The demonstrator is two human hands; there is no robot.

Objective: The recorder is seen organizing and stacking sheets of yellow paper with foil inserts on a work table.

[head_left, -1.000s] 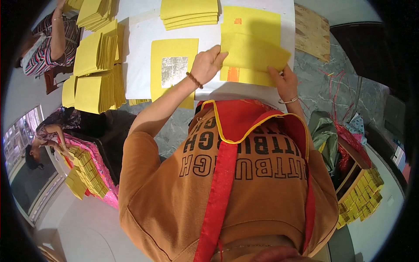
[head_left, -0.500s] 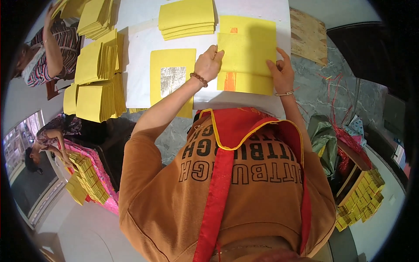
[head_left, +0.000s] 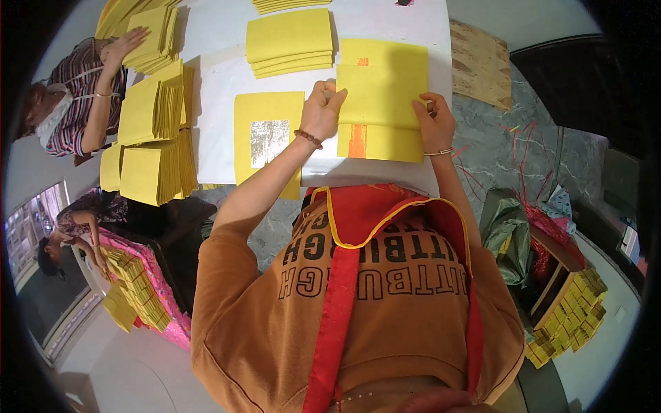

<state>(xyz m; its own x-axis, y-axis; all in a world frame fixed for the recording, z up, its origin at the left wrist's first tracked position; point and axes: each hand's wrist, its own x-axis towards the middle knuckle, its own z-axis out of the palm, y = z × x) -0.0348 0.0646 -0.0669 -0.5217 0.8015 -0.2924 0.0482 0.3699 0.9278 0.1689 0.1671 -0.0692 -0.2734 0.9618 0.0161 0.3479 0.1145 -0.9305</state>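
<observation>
In front of me at the table edge lies yellow paper [head_left: 382,96], its upper and lower bands folded over and orange patches showing at top and bottom. My left hand [head_left: 322,111] pinches its left edge between thumb and curled fingers. At its right edge my right hand [head_left: 435,124] is closed on the paper, thumb on top and fingers bent. Left of my left hand is a flat yellow sheet [head_left: 248,107] with a silvery rectangle [head_left: 269,143], partly covered by my forearm. Beyond it sits a pile of folded yellow paper [head_left: 289,38].
Stacks of folded yellow paper [head_left: 138,110] line the table's left side. A person in stripes [head_left: 79,96] is there; another person [head_left: 79,220] works by yellow bundles [head_left: 138,282]. Right of the table are a wooden board [head_left: 480,65], a green bag [head_left: 508,234] and more yellow bundles [head_left: 571,313].
The whole view has shifted, so the table sits lower in the picture. My hands keep hold of the paper's edges. The striped person's hand has come down onto a far-left stack.
</observation>
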